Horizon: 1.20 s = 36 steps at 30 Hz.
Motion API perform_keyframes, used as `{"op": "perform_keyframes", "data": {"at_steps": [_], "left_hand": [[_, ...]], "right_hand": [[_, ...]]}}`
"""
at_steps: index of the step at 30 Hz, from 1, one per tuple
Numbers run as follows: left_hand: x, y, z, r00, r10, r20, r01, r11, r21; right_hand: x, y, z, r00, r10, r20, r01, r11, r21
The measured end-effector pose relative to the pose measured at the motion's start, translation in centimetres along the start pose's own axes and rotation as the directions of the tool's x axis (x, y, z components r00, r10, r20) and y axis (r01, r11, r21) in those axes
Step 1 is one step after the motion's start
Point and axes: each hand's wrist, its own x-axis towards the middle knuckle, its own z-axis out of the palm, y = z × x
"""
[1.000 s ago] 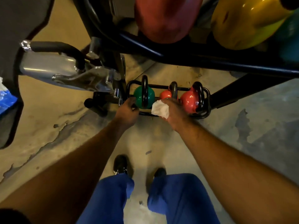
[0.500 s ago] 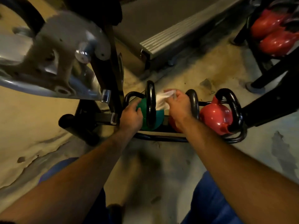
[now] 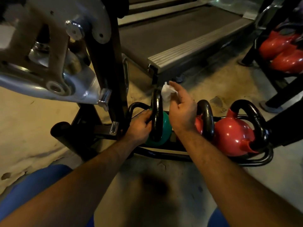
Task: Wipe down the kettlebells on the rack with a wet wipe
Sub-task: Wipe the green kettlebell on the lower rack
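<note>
A low black floor rack [image 3: 164, 154] holds three kettlebells with black handles. The green kettlebell [image 3: 164, 128] is at the left. My left hand [image 3: 139, 128] grips its left side beside the handle. My right hand [image 3: 181, 107] holds a white wet wipe [image 3: 166, 93] against the top right of the green kettlebell's handle. A small red kettlebell [image 3: 199, 125] sits in the middle, mostly hidden behind my right wrist. A larger red kettlebell [image 3: 232, 136] stands at the right end.
A silver and black machine frame [image 3: 68, 63] overhangs the rack's left end. A treadmill deck [image 3: 180, 38] lies behind the rack. Another black rack with red kettlebells [image 3: 283, 53] stands at the far right. My blue trouser knees [image 3: 32, 185] are at the bottom, over bare concrete floor.
The camera has come lower and closer to the rack. My right hand has lifted the wipe from the green kettlebell's body up to the top of its handle. My left hand stays on it.
</note>
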Motion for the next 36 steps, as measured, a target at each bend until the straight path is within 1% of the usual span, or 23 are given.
{"op": "perform_keyframes", "data": {"at_steps": [2,4,6,8,11,14,15,16,19,20,23,24,25,28,29,31,32,33,35,36], "left_hand": [[0.7,-1.1,0.0,0.999,-0.036,0.029,0.035,0.999,0.01],[1.3,-3.0,0.4,0.999,-0.01,0.049,0.007,0.998,0.07],[1.4,-4.0,0.6,0.998,0.036,0.045,-0.042,0.99,0.134],[1.3,-4.2,0.4,0.998,0.052,0.041,-0.057,0.988,0.141],[1.0,-3.3,0.2,0.994,0.093,0.054,-0.099,0.987,0.124],[0.9,-3.3,0.4,0.99,0.133,0.046,-0.137,0.987,0.088],[0.9,-3.5,0.5,0.991,0.132,0.039,-0.135,0.987,0.083],[1.0,-3.9,0.6,0.992,0.122,0.031,-0.124,0.989,0.076],[1.1,-4.1,0.5,0.996,0.086,0.023,-0.087,0.995,0.05],[1.1,-4.0,0.4,0.995,0.094,0.029,-0.095,0.995,0.038],[0.8,-3.5,0.3,0.991,0.124,0.039,-0.125,0.992,0.014],[0.9,-3.6,0.3,0.992,0.12,0.043,-0.12,0.993,0.004],[1.0,-3.8,0.4,0.993,0.107,0.042,-0.107,0.994,-0.004],[1.2,-4.1,0.4,0.997,0.076,0.033,-0.075,0.997,-0.032],[1.1,-4.0,0.4,0.996,0.082,0.029,-0.08,0.995,-0.052],[0.7,-3.3,0.3,0.993,0.12,0.006,-0.12,0.991,-0.063],[0.5,-3.0,0.3,0.99,0.138,0.001,-0.138,0.988,-0.065],[0.4,-2.8,0.3,0.989,0.146,0.003,-0.145,0.987,-0.068],[0.5,-2.6,0.4,0.989,0.144,0.014,-0.143,0.987,-0.072],[0.5,-2.5,0.4,0.99,0.139,0.016,-0.137,0.988,-0.07]], "right_hand": [[0.1,0.3,0.4,0.999,-0.001,0.053,0.002,1.0,-0.015],[0.1,0.9,0.8,0.99,0.033,0.139,-0.039,0.998,0.04],[-0.3,1.7,0.7,0.959,0.024,0.283,-0.052,0.995,0.09],[-1.1,2.1,0.4,0.915,0.0,0.403,-0.03,0.997,0.067],[-2.3,1.9,-0.5,0.868,-0.048,0.495,0.034,0.999,0.038],[-2.6,2.3,-1.0,0.826,-0.149,0.544,0.182,0.983,-0.006],[-2.1,2.6,-1.0,0.816,-0.158,0.557,0.214,0.976,-0.036],[-1.2,2.8,-0.7,0.819,-0.135,0.557,0.211,0.975,-0.073],[1.6,2.2,0.6,0.847,0.024,0.531,0.051,0.991,-0.125],[1.7,1.9,1.0,0.845,0.037,0.533,0.033,0.992,-0.12],[0.3,2.6,0.7,0.812,-0.033,0.583,0.112,0.989,-0.101],[0.3,3.2,0.5,0.807,-0.045,0.589,0.115,0.99,-0.083],[0.9,3.6,0.6,0.815,-0.028,0.579,0.077,0.995,-0.06],[3.4,3.6,2.2,0.84,0.112,0.53,-0.138,0.99,0.011],[3.5,3.6,2.5,0.841,0.131,0.524,-0.169,0.985,0.024],[2.5,3.6,2.5,0.827,0.117,0.55,-0.187,0.98,0.072],[1.7,3.7,1.9,0.818,0.094,0.567,-0.175,0.98,0.09],[1.2,3.8,1.3,0.811,0.053,0.583,-0.132,0.987,0.094],[1.0,4.3,0.4,0.789,-0.04,0.614,0.004,0.998,0.06],[1.3,4.4,0.3,0.782,-0.059,0.62,0.044,0.998,0.04]]}}
